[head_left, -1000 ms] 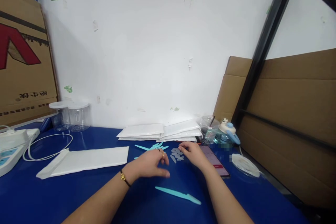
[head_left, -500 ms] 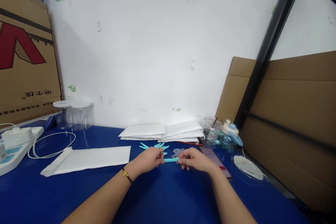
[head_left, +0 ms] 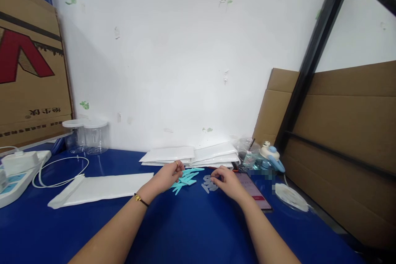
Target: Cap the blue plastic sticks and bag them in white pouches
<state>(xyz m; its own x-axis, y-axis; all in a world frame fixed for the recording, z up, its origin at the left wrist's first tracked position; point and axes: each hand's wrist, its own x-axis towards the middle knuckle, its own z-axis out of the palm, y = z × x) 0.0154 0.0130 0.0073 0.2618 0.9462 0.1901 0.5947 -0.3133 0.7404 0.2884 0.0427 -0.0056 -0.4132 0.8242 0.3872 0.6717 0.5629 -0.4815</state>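
Blue tabletop point(head_left: 192, 231): left hand point(head_left: 169, 176) partly hides the turquoise sticks point(head_left: 187, 178).

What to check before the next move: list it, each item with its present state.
1. Left hand at the teal pieces: ok.
2. Right hand at the grey pieces: ok.
3. Teal and grey pieces in separate groups: ok.
4. Teal pieces lined up: not ok, they cross one another.
5. Phone in full view: not ok, the right arm hides part.
6. Fingertips of both hands empty: cannot tell.
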